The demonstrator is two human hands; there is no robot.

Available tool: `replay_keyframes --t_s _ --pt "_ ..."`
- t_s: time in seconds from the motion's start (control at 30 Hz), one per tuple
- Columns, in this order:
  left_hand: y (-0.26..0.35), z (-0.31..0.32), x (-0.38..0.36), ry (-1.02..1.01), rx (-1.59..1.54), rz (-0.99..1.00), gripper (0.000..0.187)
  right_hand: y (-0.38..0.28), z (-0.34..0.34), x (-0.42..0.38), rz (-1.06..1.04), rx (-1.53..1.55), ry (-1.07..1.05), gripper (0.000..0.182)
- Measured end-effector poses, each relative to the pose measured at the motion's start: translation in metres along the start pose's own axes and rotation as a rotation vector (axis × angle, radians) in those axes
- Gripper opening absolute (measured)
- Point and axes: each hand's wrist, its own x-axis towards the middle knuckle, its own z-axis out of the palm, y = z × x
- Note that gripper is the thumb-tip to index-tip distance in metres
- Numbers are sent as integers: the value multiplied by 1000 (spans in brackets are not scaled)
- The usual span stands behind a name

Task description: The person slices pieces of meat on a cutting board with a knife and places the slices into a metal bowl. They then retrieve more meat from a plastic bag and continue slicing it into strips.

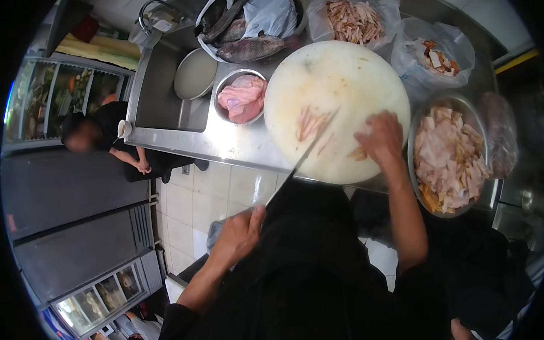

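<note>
My left hand (241, 233) is wrapped around the handle of a long kitchen knife (298, 163). The blade reaches up across the near edge of a round white cutting board (329, 64). Its tip lies beside a small heap of pale sliced meat strips (309, 123). On the board's right side, my right hand (383, 138) is palm down, slightly blurred, with fingers bent and apart. Just below those fingertips lies a small brownish meat piece (359, 153). A large metal bowl of cut meat (450, 158) stands right of this hand.
Left of the board are a bowl of raw pink meat (243, 98), a pot (195, 74) in the sink (160, 106), and whole fish (252, 48). Bags of meat strips (354, 22) and scraps (436, 59) sit behind. A person (115, 125) sits at left; another person's arm shows lower right.
</note>
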Motion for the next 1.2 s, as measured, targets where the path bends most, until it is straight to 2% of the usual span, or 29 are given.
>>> replay_keyframes --t_s 0.07,0.17,0.27,0.47,0.6,0.77,0.87,0.97,1.1,1.13,1.2 --pt "-9 5 0 -39 45 -3 73 -3 2 5 16 -35 -121 20" --pt "-24 14 -1 -70 48 -31 73 -8 3 10 -5 -59 -175 17" --pt "-28 15 -2 -30 24 -34 70 -3 17 8 -11 22 -115 17" --pt "-28 11 4 41 -19 -52 66 -6 7 4 -28 -61 9 20" --pt "-33 14 6 41 -36 -37 67 -8 -10 7 114 -124 -181 29" --pt "-39 18 11 30 -50 -32 70 1 -8 15 184 -87 -247 39" --pt "-37 14 11 16 -61 -47 72 11 -4 22 226 7 -272 36" --pt "-37 16 10 9 -80 -60 73 14 -3 21 397 651 -255 29" --pt "-40 19 13 6 -96 -55 73 -33 19 -4 446 1114 -389 25" --pt "-41 20 14 5 -102 -49 73 -47 24 -14 446 1127 -414 24" --pt "-41 20 14 7 -103 -50 72 -56 55 -28 414 839 -340 26"
